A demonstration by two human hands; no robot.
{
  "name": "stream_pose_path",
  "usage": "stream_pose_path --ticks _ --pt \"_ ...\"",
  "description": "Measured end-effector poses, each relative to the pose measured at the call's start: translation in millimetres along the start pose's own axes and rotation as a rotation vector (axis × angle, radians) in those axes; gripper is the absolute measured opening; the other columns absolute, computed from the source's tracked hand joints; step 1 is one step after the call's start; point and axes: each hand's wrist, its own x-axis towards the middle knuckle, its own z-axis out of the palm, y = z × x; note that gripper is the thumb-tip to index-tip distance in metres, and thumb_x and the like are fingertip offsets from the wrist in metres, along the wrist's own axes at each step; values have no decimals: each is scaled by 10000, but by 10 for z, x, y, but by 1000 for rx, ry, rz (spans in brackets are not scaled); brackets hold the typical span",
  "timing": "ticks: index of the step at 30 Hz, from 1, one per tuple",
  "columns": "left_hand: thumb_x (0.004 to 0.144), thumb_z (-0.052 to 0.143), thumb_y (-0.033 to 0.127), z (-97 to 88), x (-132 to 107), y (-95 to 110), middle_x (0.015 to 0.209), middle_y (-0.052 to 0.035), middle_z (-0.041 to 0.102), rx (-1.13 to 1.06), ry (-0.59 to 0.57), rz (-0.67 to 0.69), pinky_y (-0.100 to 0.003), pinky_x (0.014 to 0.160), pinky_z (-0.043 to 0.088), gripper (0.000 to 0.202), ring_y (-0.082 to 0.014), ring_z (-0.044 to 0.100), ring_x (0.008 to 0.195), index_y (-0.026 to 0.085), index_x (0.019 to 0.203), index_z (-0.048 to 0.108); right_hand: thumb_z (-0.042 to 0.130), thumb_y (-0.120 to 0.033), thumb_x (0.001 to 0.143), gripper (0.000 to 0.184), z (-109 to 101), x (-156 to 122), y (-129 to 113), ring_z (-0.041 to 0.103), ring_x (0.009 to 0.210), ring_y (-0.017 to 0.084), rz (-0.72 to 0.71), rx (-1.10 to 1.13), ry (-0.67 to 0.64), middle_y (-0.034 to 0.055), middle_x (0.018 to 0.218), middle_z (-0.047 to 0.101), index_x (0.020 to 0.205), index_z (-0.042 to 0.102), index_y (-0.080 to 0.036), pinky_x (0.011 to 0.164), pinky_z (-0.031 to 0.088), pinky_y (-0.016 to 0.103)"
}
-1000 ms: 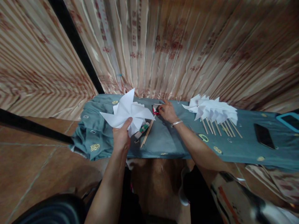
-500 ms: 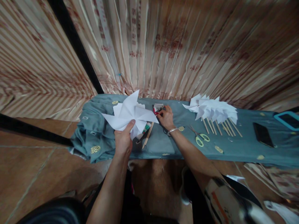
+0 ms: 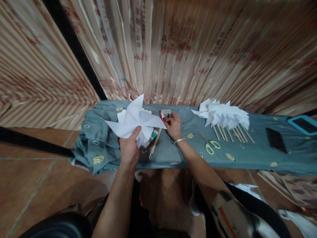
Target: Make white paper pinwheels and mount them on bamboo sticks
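A white paper pinwheel (image 3: pixel 133 114) is in my left hand (image 3: pixel 129 147), with the thumb pressed on its middle and the other fingers hidden beneath. Behind it shows a stack of white paper (image 3: pixel 121 115). My right hand (image 3: pixel 174 126) is at a small box (image 3: pixel 165 114) holding small red and shiny pieces. Its thumb and forefinger are pinched together there; whatever is between them is too small to make out. Wooden sticks (image 3: pixel 155 142) and a partly covered green-and-white box (image 3: pixel 151 138) lie beside the pinwheel.
Finished pinwheels (image 3: pixel 225 114) overlap on their sticks at the right. Scissors with pale green handles (image 3: pixel 210 145), a dark phone (image 3: pixel 276 140) and a blue-framed device (image 3: pixel 303 125) lie on the grey-green cloth (image 3: pixel 188 155). A curtain (image 3: pixel 163 59) hangs behind; white paper scraps (image 3: pixel 249 190) are on the floor.
The whole view has shifted slightly, so everything sits a little further left. Both hands keep nearly the same places, the left on the pinwheel and the right at the small box.
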Motion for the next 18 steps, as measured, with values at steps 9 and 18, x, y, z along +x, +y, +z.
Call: stream_pose_path --ticks 9,18 --pt "479 870 184 -9 26 -36 1000 -108 768 14 30 18 -450 1036 502 430 -295 686 1087 135 881 724 622 -227 783 99 167 51 93 444 1336 299 70 165 87 138 1324 618 766 716 -199 1111 340 484" --pt "474 867 181 -7 12 -36 978 -94 773 -3 3 26 -404 1019 515 433 -263 709 1020 134 882 730 646 -268 758 99 -259 -339 306 578 1223 261 26 253 -54 74 1170 709 710 722 -227 1075 413 450"
